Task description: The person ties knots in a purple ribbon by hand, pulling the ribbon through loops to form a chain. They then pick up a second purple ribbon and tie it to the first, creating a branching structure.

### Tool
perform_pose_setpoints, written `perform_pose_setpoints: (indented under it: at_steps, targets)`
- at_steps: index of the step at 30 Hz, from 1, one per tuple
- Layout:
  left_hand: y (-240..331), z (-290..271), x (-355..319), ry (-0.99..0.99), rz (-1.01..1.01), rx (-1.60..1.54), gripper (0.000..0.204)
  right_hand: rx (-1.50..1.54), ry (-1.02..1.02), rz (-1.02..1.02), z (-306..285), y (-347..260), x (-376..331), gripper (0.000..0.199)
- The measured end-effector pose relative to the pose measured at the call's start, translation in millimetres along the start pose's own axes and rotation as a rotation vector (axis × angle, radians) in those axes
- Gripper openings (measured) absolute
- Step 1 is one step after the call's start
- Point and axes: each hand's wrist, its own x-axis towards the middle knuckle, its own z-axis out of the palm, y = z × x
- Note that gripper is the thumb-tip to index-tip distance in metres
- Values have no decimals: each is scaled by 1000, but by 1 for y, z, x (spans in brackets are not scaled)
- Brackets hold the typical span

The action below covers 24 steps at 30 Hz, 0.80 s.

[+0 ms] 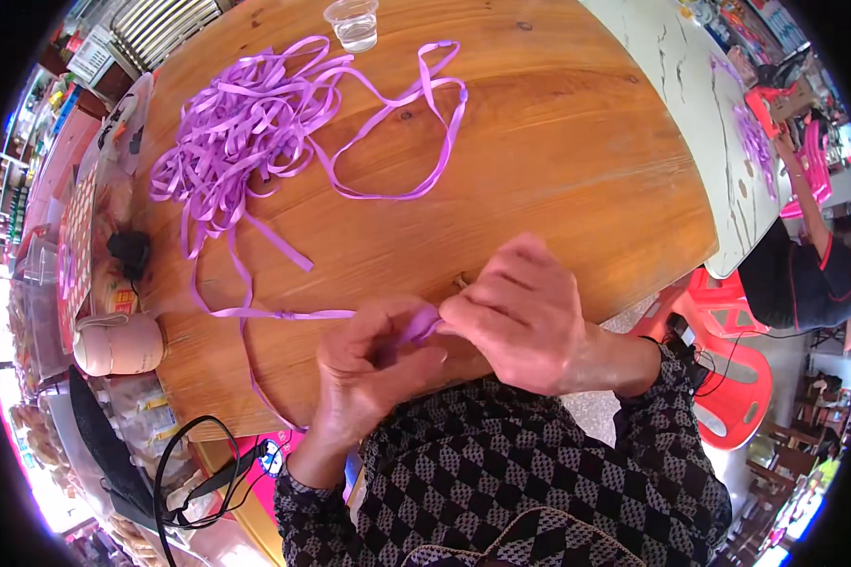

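Note:
A length of purple ribbon [312, 315] runs from the left across the table into my hands. My left hand [364, 364] is curled round a gathered bit of it, thumb and fingers closing on the folds. Close against it, my right hand [525, 317] pinches the same ribbon between thumb and fingertips. What the ribbon forms between the two hands is partly hidden by the fingers. Beyond them lies a tangled heap of purple ribbon [255, 123], with a loose loop trailing to its right and small knots along the strands.
The wooden table [558, 142] holds a clear plastic cup [355, 28] of water at its far edge. A pink lidded jar [118, 345] and black cable [199, 472] crowd the left. Rightward stand a marble-patterned table [662, 66], red plastic chairs [733, 378] and another person [804, 274].

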Motion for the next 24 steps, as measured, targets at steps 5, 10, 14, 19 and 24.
perform_pose_setpoints:
  at_steps: [5,10,14,19,24]
  targets:
    - [-7,-1,3,-38,1,36,18,200,34,118,12,8,2,18]
    - [-11,5,-1,73,146,57,16,579,85,478,23,-3,-1,10]
    - [-16,6,-3,181,220,317,25,1080,127,847,26,-6,-1,13]
    - [-23,8,5,217,447,265,16,1344,-19,983,20,3,1,13]
    - [-15,5,1,253,223,15,8,1336,-10,1078,24,-4,-1,11]
